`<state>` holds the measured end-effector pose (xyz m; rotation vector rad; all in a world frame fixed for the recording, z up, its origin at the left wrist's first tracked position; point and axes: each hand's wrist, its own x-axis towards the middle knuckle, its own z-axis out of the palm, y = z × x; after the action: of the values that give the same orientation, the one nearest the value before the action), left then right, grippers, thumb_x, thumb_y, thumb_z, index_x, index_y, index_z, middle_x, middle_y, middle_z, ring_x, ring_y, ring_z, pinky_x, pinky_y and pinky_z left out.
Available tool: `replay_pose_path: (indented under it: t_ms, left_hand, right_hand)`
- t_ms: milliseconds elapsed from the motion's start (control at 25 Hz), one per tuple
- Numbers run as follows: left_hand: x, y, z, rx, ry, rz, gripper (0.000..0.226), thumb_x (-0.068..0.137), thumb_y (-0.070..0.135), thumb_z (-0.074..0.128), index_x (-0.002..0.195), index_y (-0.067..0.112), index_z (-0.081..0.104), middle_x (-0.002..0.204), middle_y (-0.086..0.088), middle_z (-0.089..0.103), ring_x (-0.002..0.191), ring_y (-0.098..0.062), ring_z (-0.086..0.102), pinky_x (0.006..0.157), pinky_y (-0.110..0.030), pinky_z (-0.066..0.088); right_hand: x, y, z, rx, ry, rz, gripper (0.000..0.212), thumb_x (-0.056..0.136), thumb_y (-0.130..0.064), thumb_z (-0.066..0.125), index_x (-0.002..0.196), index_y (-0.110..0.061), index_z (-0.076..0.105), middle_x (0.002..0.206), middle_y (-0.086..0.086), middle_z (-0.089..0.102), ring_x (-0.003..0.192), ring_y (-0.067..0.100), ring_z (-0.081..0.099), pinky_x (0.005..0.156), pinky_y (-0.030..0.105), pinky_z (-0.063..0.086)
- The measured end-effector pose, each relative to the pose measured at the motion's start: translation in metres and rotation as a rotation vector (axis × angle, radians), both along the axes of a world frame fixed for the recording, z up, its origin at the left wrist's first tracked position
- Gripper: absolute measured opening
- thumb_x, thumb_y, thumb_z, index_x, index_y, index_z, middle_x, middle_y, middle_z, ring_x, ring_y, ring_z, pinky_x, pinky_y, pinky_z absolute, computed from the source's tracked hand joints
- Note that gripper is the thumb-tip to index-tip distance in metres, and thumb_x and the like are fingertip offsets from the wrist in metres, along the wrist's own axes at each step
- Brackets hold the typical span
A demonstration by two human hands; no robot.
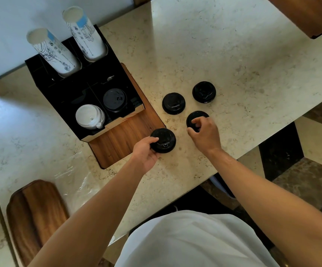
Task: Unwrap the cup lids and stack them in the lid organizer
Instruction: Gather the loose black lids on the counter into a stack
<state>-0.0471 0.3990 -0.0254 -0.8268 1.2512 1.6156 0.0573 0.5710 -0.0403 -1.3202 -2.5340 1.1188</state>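
Note:
Several black cup lids lie on the marble counter. My left hand (145, 152) grips the nearest black lid (164, 139) by its left rim, beside the wooden tray. My right hand (204, 134) closes its fingers on a second black lid (194, 117), partly hiding it. Two more black lids lie free beyond, one in the middle (173, 103) and one at the right (204, 91). The black lid organizer (67, 97) stands at the left, holding a stack of black lids (115, 100) and a stack of white lids (89, 116) in its front compartments.
Two tall stacks of printed paper cups (58, 53) lean in the organizer's back slots. The organizer sits on a wooden tray (125, 135) set into the counter. Crumpled clear wrap (79, 182) lies near a wooden board (34, 212) at the lower left. The counter edge (252, 151) runs diagonally at right.

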Motion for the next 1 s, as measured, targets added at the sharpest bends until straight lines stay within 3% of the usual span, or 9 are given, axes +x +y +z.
replay_pose_path:
  t_ms: [120, 280, 400, 520, 720, 800, 1000]
  left_hand:
    - [0.000, -0.005, 0.001, 0.018, -0.036, 0.034, 0.036, 0.091, 0.000, 0.061, 0.126, 0.003, 0.054, 0.128, -0.018, 0.060, 0.120, -0.036, 0.062, 0.084, -0.043, 0.060]
    - [0.000, -0.011, -0.001, 0.034, -0.048, 0.055, 0.031, 0.089, 0.006, 0.061, 0.119, 0.007, 0.055, 0.128, -0.017, 0.061, 0.116, -0.036, 0.063, 0.086, -0.045, 0.061]
    - [0.000, -0.013, -0.003, 0.031, -0.047, 0.054, 0.030, 0.088, 0.006, 0.062, 0.117, 0.008, 0.056, 0.125, -0.017, 0.062, 0.112, -0.035, 0.065, 0.070, -0.041, 0.064]
    - [-0.001, -0.014, -0.005, 0.035, -0.044, 0.057, 0.029, 0.087, 0.006, 0.062, 0.115, 0.008, 0.056, 0.124, -0.017, 0.063, 0.110, -0.036, 0.066, 0.069, -0.042, 0.065]
    - [0.002, -0.017, -0.010, 0.062, -0.018, 0.047, 0.029, 0.090, 0.015, 0.063, 0.118, 0.006, 0.061, 0.113, -0.021, 0.074, 0.098, -0.036, 0.075, 0.073, -0.045, 0.064]
    - [0.002, -0.021, -0.010, 0.079, -0.009, 0.033, 0.034, 0.092, 0.025, 0.063, 0.120, 0.007, 0.065, 0.104, -0.018, 0.078, 0.093, -0.033, 0.077, 0.071, -0.043, 0.063]
    - [0.000, -0.027, -0.009, 0.072, -0.016, 0.033, 0.038, 0.092, 0.036, 0.065, 0.120, 0.010, 0.068, 0.118, -0.017, 0.072, 0.106, -0.035, 0.071, 0.074, -0.042, 0.063]
  right_hand:
    - [0.003, 0.018, -0.009, 0.247, -0.140, 0.075, 0.057, 0.079, -0.037, 0.081, 0.127, -0.017, 0.059, 0.133, 0.013, 0.046, 0.121, 0.031, 0.043, 0.102, 0.038, 0.045]
    - [-0.001, 0.028, -0.019, 0.233, -0.208, 0.118, 0.063, 0.075, -0.044, 0.084, 0.126, -0.019, 0.057, 0.144, 0.013, 0.039, 0.133, 0.033, 0.038, 0.108, 0.045, 0.039]
    - [-0.003, 0.026, -0.021, 0.223, -0.219, 0.113, 0.063, 0.077, -0.040, 0.083, 0.129, -0.018, 0.055, 0.139, 0.014, 0.043, 0.128, 0.034, 0.043, 0.108, 0.044, 0.041]
    - [-0.003, 0.020, -0.015, 0.181, -0.134, 0.125, 0.063, 0.078, -0.037, 0.082, 0.130, -0.017, 0.053, 0.133, 0.014, 0.047, 0.121, 0.031, 0.046, 0.103, 0.040, 0.047]
    - [-0.001, -0.020, 0.003, -0.033, 0.197, 0.346, 0.062, 0.074, -0.041, 0.081, 0.127, -0.024, 0.053, 0.125, 0.001, 0.050, 0.114, 0.017, 0.049, 0.092, 0.014, 0.042]
    - [0.001, -0.037, 0.007, -0.061, 0.233, 0.468, 0.062, 0.074, -0.044, 0.079, 0.127, -0.025, 0.053, 0.128, -0.001, 0.049, 0.117, 0.017, 0.050, 0.099, 0.019, 0.046]
    - [0.001, -0.057, 0.005, -0.059, 0.175, 0.606, 0.064, 0.076, -0.040, 0.081, 0.131, -0.023, 0.052, 0.137, -0.001, 0.043, 0.125, 0.018, 0.048, 0.105, 0.029, 0.050]
